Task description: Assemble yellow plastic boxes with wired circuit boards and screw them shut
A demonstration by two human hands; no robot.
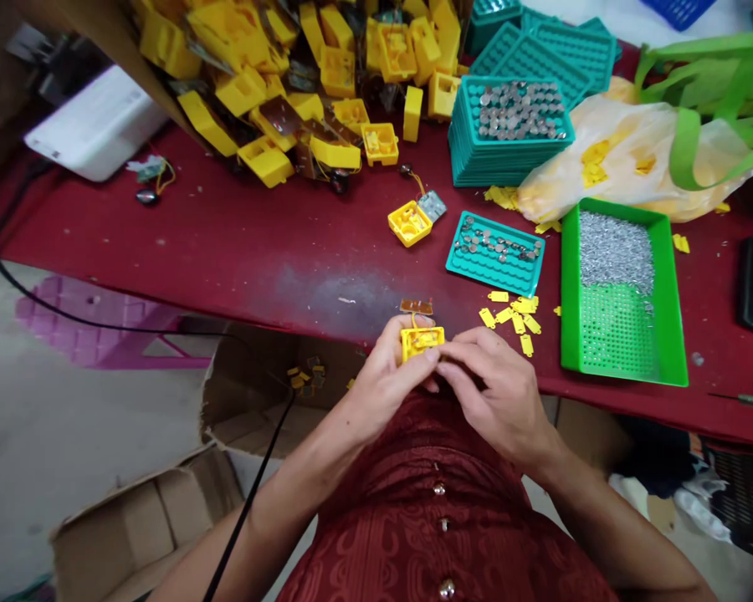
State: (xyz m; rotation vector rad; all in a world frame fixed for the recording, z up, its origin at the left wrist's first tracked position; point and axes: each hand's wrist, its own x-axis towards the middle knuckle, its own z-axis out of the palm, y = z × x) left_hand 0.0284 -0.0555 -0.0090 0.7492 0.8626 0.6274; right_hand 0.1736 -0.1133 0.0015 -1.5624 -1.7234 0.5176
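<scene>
At the table's near edge, both hands close around a small yellow plastic housing point(422, 340). My left hand point(386, 376) grips it from the left and below. My right hand point(493, 389) pinches its right side with fingertips pressed together. A thin wire leads from the housing up to a small brown circuit board point(416, 306) lying on the red table point(257, 251). Another open yellow housing point(409, 223) with a wired grey part lies further back.
A heap of yellow housings point(301, 75) fills the back. Teal trays point(508, 125) hold metal discs, one tray point(495, 253) lies flat. A green bin point(621, 293) holds tiny metal parts. Small yellow clips point(514, 316) lie beside it. Cardboard boxes point(151, 518) sit below left.
</scene>
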